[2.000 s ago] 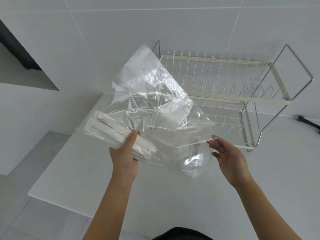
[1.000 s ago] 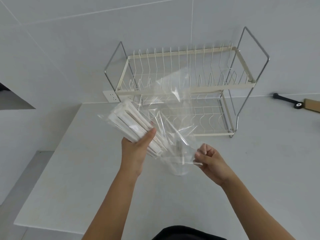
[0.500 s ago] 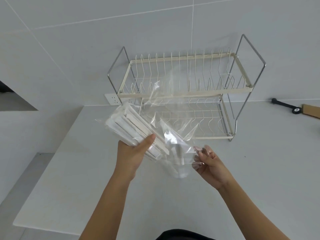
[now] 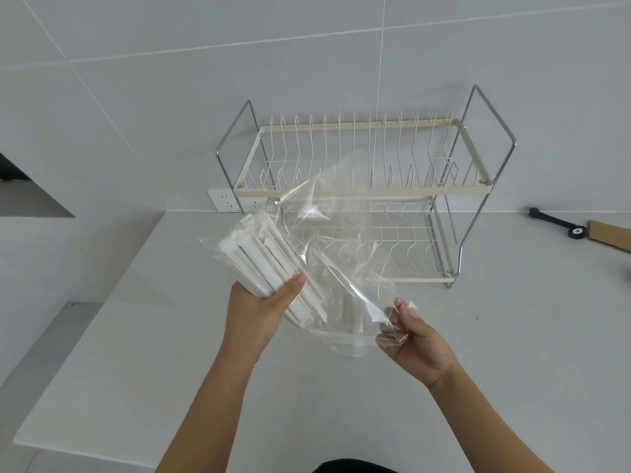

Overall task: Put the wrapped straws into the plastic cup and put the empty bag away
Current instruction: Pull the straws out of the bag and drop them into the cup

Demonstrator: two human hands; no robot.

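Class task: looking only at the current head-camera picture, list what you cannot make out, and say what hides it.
Head view:
- Plastic cup: blurred behind the clear bag; contents unclear.
- Straw count: wrapped straws overlap, left hand covers their lower ends.
- Right hand fingertips: veiled by bag film.
- Brown object: cut off by right edge.

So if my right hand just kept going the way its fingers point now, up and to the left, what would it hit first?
Probably the clear bag itself: the right hand already pinches its lower corner. Beyond the film comes the clear cup, though depth is unclear.
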